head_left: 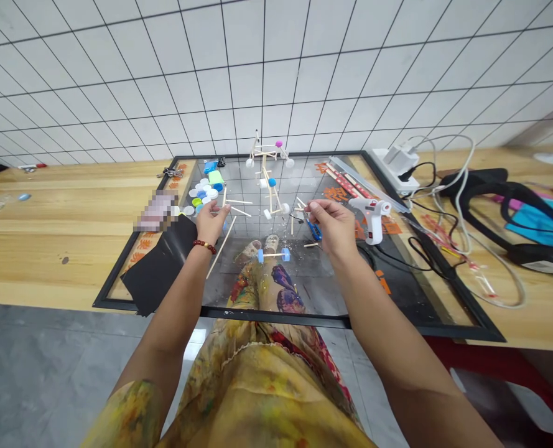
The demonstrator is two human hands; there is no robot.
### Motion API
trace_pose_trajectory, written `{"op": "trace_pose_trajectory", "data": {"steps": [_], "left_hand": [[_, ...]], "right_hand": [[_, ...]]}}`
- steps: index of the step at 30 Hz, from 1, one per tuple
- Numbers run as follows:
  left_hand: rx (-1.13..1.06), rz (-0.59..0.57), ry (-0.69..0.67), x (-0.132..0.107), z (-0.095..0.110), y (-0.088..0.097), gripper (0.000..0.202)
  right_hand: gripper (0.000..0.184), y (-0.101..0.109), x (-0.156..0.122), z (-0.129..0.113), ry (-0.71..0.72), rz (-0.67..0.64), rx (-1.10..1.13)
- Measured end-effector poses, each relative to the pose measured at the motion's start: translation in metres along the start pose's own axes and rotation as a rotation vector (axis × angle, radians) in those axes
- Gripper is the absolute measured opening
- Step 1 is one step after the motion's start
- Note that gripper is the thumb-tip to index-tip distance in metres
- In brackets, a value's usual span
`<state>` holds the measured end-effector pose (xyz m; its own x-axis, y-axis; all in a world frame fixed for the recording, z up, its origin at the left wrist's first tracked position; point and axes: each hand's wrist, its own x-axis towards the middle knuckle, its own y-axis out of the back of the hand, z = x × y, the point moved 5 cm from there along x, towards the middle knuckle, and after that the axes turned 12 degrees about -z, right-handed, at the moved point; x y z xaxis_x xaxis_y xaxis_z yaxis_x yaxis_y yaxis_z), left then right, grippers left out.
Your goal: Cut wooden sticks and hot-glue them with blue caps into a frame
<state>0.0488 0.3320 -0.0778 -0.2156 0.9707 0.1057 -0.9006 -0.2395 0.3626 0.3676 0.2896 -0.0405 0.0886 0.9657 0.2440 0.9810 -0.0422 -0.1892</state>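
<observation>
Looks part-way, judging by how things lie. Assembly of pale wooden sticks w/ white, pink & blue round plastic caps is at least partly joined, toward the rear-centre of the black-framed clear glass panel on the pale wood worktop. Short stick w/ a light-blue cap at each end is made up but lies apart, nearer the person. Loose pale wooden sticks, approx. several, aren't joined yet.

Person's L hand is at the sticks, fingertips drawn together; can't tell if it grips one. R hand pinches what's prob. a thin pale stick tip, beside the white glue gun.

Containers: no box/tub w/ contents can be made out. White, blue & yellow-green plastic caps sit heaped L of centre; insides too small to read.
</observation>
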Motion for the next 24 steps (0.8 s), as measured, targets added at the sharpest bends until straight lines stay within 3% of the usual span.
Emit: {"op": "trace_pose_trajectory", "data": {"steps": [3, 5, 10, 13, 16, 18, 24], "left_hand": [[0.063, 0.016, -0.032, 0.002, -0.004, 0.001, 0.058], [0.087, 0.032, -0.048, 0.002, -0.004, 0.002, 0.056], [0.102, 0.184, -0.190, -0.012, 0.013, 0.016, 0.043], [0.074, 0.263, -0.319, -0.024, 0.028, 0.024, 0.038], [0.063, 0.287, -0.404, -0.031, 0.036, 0.026, 0.033], [0.069, 0.277, -0.449, -0.034, 0.040, 0.024, 0.031], [0.141, 0.221, -0.532, -0.039, 0.047, 0.015, 0.029]], "right_hand": [[0.020, 0.011, -0.001, -0.008, 0.068, 0.044, -0.091], [0.020, 0.010, -0.002, -0.012, 0.064, -0.022, -0.271], [0.013, -0.034, -0.009, -0.010, -0.060, -0.494, -1.105], [0.023, -0.060, -0.006, -0.003, -0.146, -0.661, -1.416], [0.039, -0.072, 0.001, 0.011, -0.248, -0.707, -1.528], [0.036, -0.076, 0.005, 0.020, -0.262, -0.708, -1.542], [0.023, -0.089, 0.006, 0.021, -0.120, -0.762, -1.529]]}}
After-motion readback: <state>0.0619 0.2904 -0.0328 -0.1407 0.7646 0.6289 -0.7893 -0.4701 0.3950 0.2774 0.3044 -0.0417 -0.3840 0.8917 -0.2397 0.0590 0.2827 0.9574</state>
